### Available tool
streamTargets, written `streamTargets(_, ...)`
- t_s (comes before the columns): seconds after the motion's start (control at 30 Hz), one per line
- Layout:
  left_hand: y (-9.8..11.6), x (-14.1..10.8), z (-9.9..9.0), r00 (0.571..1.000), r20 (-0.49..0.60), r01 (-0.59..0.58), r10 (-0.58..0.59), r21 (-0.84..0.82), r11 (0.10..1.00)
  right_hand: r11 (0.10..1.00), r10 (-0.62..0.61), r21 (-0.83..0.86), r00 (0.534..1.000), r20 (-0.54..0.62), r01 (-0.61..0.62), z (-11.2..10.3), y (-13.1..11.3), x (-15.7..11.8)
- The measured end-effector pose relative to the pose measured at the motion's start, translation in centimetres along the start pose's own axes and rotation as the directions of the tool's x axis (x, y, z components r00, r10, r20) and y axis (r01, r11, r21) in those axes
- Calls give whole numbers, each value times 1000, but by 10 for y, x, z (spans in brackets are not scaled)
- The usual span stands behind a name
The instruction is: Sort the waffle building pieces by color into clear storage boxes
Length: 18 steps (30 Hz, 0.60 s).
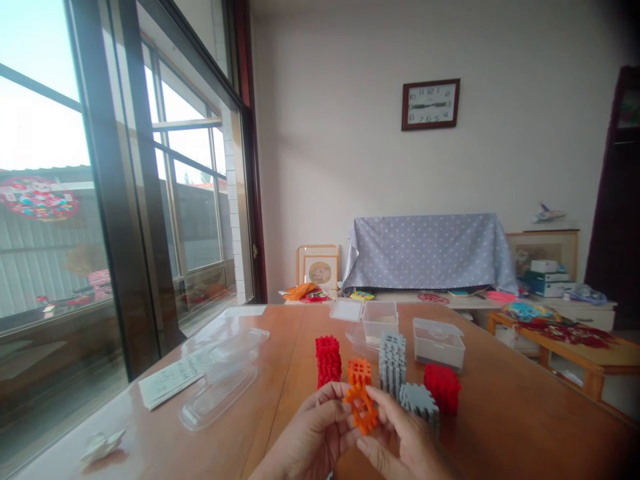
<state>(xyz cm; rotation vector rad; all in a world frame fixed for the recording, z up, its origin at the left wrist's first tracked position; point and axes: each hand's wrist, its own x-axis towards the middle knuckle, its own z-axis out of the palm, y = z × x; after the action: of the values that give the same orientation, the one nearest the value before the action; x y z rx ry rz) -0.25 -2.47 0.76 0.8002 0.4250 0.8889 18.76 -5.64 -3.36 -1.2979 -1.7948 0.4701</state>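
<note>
An orange notched piece [369, 421] is gripped by fingers [387, 405] of left hand [317, 423] and right hand [407, 433], above the near tabletop [500, 407]. It is judged light and stiff, best held by its edges. Beyond, a grey stack [393, 363] is seen.

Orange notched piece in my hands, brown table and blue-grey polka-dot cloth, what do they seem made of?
Orange notched piece: probably moulded plastic, from its even, bright colour and crisp teeth. Brown table: glossy, likely wood or wood-look veneer, as its top reflects window light. Blue-grey polka-dot cloth: apparently matt fabric, draping in soft folds; the fibre can't be told.
</note>
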Motion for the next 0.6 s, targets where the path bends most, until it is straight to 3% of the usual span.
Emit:
streamTargets(0.2, -5, 4, -1, 1000, 21, -15, 13, 126, 992, 994, -43, -99, 997, -61, 36, -11, -5, 1)
streamTargets(0.3, -9, 8, -5, 984, 122, -159, 127, 308, 938, 993, -33, -120, 996, -87, 23, -12, 0, 1)
streamTargets(0.37, -12, 10, -10, 958, 190, -282, 215, 491, 824, 992, -28, -125, 996, -89, 17, -12, 4, 2)
streamTargets(0.43, -14, 11, -16, 934, 203, -349, 293, 695, 628, 993, -40, -114, 997, -72, 32, -13, 7, 2)
streamTargets(0.53, -14, 10, -24, 898, 192, -332, 395, 886, 323, 994, -68, -92, 996, -54, 62, -17, 9, 3)
streamTargets(0.6, -13, 9, -25, 887, 200, -310, 417, 927, 214, 994, -73, -89, 995, -63, 67, -19, 8, 3)
